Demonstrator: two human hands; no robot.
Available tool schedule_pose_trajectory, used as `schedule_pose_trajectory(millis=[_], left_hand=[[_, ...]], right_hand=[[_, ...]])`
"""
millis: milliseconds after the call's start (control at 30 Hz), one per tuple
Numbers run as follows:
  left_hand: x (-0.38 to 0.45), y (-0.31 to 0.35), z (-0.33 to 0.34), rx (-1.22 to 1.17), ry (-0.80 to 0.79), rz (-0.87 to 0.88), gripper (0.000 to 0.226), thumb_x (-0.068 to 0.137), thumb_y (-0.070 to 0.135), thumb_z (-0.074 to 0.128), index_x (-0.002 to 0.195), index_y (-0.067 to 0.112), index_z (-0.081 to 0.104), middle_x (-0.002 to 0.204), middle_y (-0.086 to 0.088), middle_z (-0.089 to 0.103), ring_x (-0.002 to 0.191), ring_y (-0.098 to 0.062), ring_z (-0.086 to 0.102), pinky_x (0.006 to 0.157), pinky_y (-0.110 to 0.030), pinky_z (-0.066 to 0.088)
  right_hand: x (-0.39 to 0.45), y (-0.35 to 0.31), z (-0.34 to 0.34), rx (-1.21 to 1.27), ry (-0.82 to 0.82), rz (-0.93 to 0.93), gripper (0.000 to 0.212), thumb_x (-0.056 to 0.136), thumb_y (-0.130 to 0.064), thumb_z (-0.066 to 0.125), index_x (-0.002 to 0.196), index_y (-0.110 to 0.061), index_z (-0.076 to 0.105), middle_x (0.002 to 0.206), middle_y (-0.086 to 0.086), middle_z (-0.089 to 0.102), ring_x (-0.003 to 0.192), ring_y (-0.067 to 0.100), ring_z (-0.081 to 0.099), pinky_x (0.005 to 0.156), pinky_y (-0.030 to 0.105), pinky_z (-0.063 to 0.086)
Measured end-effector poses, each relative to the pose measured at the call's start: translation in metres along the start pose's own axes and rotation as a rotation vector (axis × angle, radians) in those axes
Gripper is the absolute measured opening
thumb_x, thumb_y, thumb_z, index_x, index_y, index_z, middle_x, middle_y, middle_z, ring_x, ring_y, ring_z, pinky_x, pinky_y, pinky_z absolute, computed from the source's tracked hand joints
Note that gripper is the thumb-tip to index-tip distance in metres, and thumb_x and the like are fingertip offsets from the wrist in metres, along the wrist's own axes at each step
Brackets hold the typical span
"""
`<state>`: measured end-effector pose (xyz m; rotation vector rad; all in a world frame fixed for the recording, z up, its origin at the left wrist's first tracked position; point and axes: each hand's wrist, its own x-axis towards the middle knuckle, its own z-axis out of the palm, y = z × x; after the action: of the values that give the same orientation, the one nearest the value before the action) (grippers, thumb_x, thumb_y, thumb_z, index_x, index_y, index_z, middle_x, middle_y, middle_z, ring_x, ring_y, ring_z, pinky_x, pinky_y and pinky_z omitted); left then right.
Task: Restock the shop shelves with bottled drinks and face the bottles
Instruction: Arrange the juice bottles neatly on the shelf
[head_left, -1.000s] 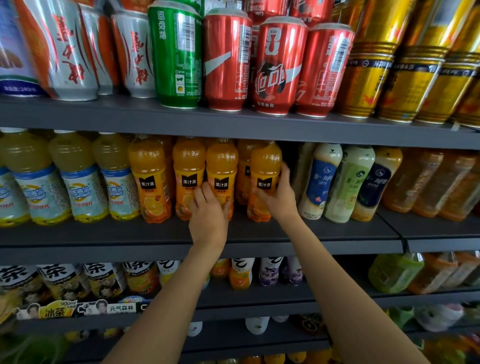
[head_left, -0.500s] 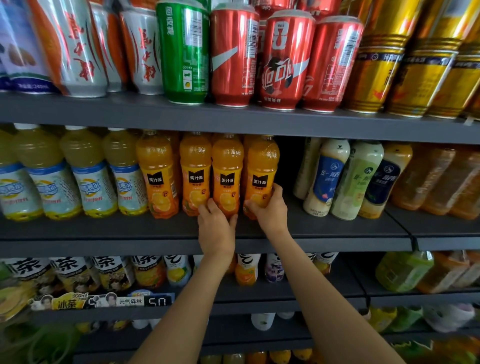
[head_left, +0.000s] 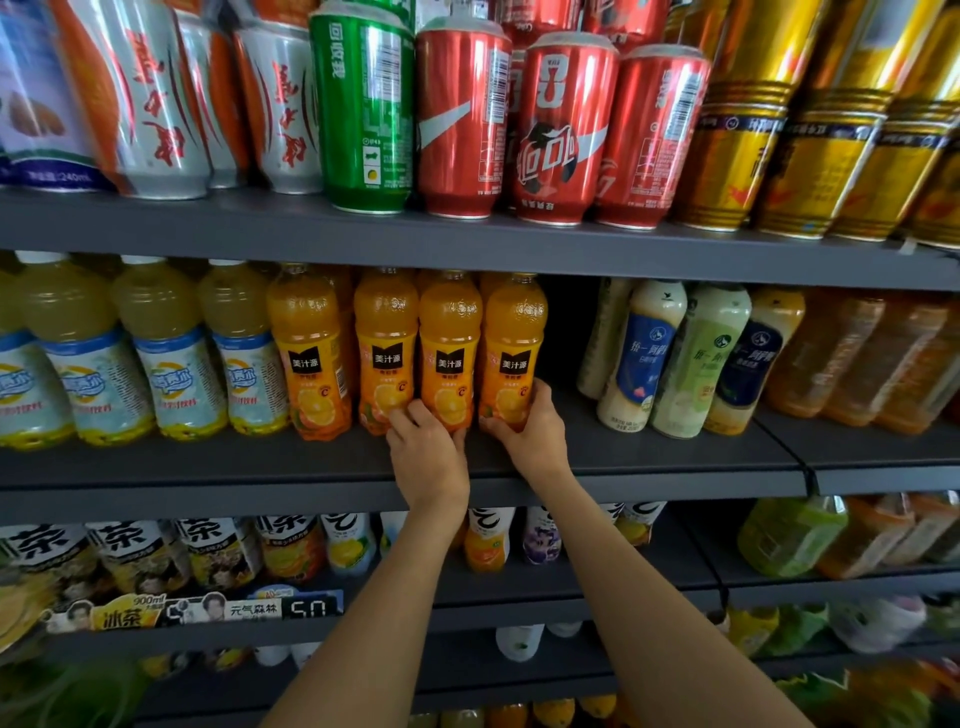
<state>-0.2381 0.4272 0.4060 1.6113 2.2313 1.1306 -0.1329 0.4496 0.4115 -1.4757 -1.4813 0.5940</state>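
I see four orange bottles (head_left: 415, 353) standing label-out on the middle shelf (head_left: 208, 467); my right hand (head_left: 535, 431) curls around the base of the rightmost (head_left: 511, 353), my left hand (head_left: 428, 452) wraps the foot of the next one left (head_left: 449, 358). Left of the orange bottles stand pale yellow bottles (head_left: 166, 353), touching. Right of them, past a dark gap, lean milk-tea bottles (head_left: 675, 358); cans (head_left: 519, 119) stand on the shelf above.

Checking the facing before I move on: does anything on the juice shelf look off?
Yes. A dark gap sits between the orange juice bottles and the milk tea bottles, which lean left. The orange labels face front.
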Motion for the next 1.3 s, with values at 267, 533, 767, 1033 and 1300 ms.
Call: schedule_pose_trajectory(millis=[267,533,767,1033,1300], left_hand=[[-0.007,-0.028,-0.025,-0.222,0.130,0.158,0.038,0.087,0.015,0.060,0.121,0.003,0.048,0.122,-0.015,0.046,0.113,-0.030,0.047,0.094,-0.039,0.042],[0.034,-0.078,-0.077,-0.321,0.278,-0.021,0.066,0.083,0.016,0.066,0.137,0.001,0.032,0.134,-0.022,0.036,0.125,-0.037,0.038,0.101,-0.044,0.037],[0.056,-0.070,-0.076,-0.215,0.179,0.046,0.087,0.084,0.020,0.066,0.148,0.012,0.007,0.143,-0.020,0.031,0.127,-0.035,0.039,0.100,-0.043,0.038],[0.063,-0.075,-0.074,-0.203,0.147,0.116,0.088,0.083,0.024,0.067,0.148,0.018,0.009,0.136,-0.015,0.039,0.120,-0.032,0.047,0.092,-0.041,0.044],[0.066,-0.072,-0.069,-0.159,0.137,-0.017,0.091,0.081,0.034,0.067,0.148,0.024,0.006,0.136,-0.017,0.030,0.123,-0.035,0.038,0.093,-0.044,0.042]], right_hand=[[-0.003,-0.002,-0.001,-0.034,0.030,0.024,0.070,0.078,-0.019,0.074,0.135,-0.009,0.034,0.132,0.010,0.049,0.123,0.024,0.046,0.094,0.026,0.036],[-0.030,-0.043,0.029,-0.147,0.447,-0.118,0.062,0.080,-0.019,0.071,0.130,-0.002,0.040,0.132,0.018,0.039,0.121,0.032,0.039,0.100,0.042,0.039],[-0.037,-0.084,0.086,-0.309,0.282,-0.155,0.048,0.086,-0.032,0.062,0.125,-0.006,0.050,0.124,0.012,0.049,0.117,0.029,0.043,0.097,0.041,0.037],[-0.038,-0.079,0.119,-0.338,0.205,0.032,0.054,0.089,-0.034,0.058,0.133,-0.011,0.038,0.133,0.005,0.045,0.125,0.022,0.041,0.099,0.034,0.032],[-0.038,-0.078,0.128,-0.252,0.278,0.098,0.045,0.089,-0.031,0.059,0.126,-0.011,0.042,0.129,0.003,0.049,0.121,0.021,0.046,0.097,0.033,0.029]])
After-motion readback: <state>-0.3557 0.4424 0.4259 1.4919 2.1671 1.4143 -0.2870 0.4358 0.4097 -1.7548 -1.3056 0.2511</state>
